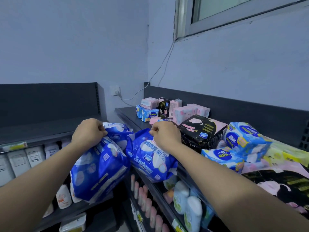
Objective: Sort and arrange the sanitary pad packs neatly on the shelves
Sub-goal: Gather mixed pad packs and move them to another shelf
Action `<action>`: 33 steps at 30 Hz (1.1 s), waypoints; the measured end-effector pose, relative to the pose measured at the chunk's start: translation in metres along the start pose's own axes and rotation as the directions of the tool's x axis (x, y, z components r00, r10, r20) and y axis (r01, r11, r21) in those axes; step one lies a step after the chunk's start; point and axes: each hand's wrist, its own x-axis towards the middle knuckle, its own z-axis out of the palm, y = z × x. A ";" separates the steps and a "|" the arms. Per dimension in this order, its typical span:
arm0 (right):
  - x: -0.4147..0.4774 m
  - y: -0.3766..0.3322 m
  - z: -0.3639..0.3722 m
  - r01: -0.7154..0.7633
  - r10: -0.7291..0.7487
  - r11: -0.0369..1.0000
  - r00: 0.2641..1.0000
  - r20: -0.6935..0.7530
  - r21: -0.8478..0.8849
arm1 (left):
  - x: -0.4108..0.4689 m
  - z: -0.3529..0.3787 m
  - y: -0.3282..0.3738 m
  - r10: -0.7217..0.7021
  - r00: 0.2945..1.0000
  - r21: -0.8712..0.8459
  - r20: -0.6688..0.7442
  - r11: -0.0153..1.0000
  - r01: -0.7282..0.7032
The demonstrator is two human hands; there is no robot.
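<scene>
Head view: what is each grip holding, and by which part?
Left grip holds the left blue pack by its top edge; right grip pinches the right blue pack by its top edge.

Pale blue walls (66, 39) meet at a corner, a metal-framed window (234, 9) high right, a socket (115, 90) below

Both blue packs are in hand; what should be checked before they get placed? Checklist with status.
1. Left hand grips left blue pack by its top: ok.
2. Right hand pinches right blue pack by its top: ok.
3. Bare spot on right shelf near the corner: ok.
4. Shelf sorted by kind: not ok; black pack, light blue packs and pink packs lie mixed.
5. Right blue pack resting on shelf edge or hanging: cannot tell.
</scene>
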 end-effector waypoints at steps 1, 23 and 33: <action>0.006 -0.003 0.004 0.023 -0.024 1.000 1.000 0.003 0.004 | 0.003 -0.001 -0.004 -0.015 1.000 0.010 -0.009 1.000 0.015; 0.077 -0.187 0.151 0.265 -0.295 0.939 0.948 0.118 0.219 | 0.019 -0.079 -0.210 -0.307 0.934 0.151 -0.184 0.930 0.336; 0.092 -0.340 0.230 0.333 -0.390 0.890 0.909 0.144 0.312 | 0.022 -0.155 -0.343 -0.360 0.894 0.186 -0.267 0.891 0.415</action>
